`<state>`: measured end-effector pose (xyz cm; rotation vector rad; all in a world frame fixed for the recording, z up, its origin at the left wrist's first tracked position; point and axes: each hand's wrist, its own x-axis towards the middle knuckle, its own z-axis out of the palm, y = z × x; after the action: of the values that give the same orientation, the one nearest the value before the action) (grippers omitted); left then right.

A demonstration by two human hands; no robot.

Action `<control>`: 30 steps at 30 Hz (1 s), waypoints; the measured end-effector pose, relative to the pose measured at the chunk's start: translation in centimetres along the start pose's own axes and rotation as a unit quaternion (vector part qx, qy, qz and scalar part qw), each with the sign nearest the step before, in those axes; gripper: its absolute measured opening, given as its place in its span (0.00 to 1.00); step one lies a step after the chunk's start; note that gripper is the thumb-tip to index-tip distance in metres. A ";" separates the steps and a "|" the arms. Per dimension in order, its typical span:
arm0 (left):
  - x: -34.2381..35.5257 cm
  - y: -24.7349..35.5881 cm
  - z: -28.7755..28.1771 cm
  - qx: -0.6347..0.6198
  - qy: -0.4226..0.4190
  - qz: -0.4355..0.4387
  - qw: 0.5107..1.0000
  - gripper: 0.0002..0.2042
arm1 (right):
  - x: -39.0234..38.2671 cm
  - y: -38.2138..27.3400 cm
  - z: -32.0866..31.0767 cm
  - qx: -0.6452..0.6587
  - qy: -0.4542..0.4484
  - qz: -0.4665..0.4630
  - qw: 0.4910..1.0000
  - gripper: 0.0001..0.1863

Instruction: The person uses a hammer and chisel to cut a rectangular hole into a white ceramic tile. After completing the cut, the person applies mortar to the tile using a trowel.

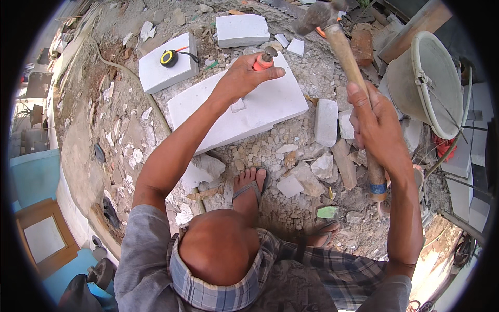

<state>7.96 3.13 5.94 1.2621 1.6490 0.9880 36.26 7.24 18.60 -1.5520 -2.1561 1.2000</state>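
My left hand (249, 75) is closed around the orange-red grip of a metal chisel (263, 61), held upright on a large white block (202, 119); its lower end is mostly hidden. A small square piece (238, 105) sits on the block's surface below that hand. My right hand (374, 117) grips the wooden handle of a hammer (343, 49), whose metal head is raised at the upper right. A yellow-and-black tape measure (169, 59) lies on a smaller white block (156, 78) to the upper left, and another white block (241, 31) is behind.
A grey bucket (431, 83) stands at the right, beside a wooden board (403, 39). A saw blade (278, 9) lies at the top edge. Small blocks (326, 122), rubble (312, 171) and a hose (114, 64) surround the work. My sandalled feet (247, 190) are among the stones.
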 end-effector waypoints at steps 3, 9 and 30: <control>0.0 -0.2 -0.1 -0.015 -0.010 0.021 1.000 0.23 | 0.0 0.7 1.2 0.240 0.033 -0.079 0.967 0.23; 0.2 0.1 0.0 0.035 -0.013 0.014 0.999 0.24 | 0.6 0.3 0.5 0.011 -0.023 -0.053 0.998 0.24; 2.6 -1.2 1.5 0.086 -0.092 -0.006 0.992 0.25 | -0.7 0.5 -0.1 0.048 -0.082 0.027 0.995 0.25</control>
<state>8.50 5.57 3.93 1.4099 1.6207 0.7105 36.98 6.78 18.45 -1.5300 -2.1299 1.4728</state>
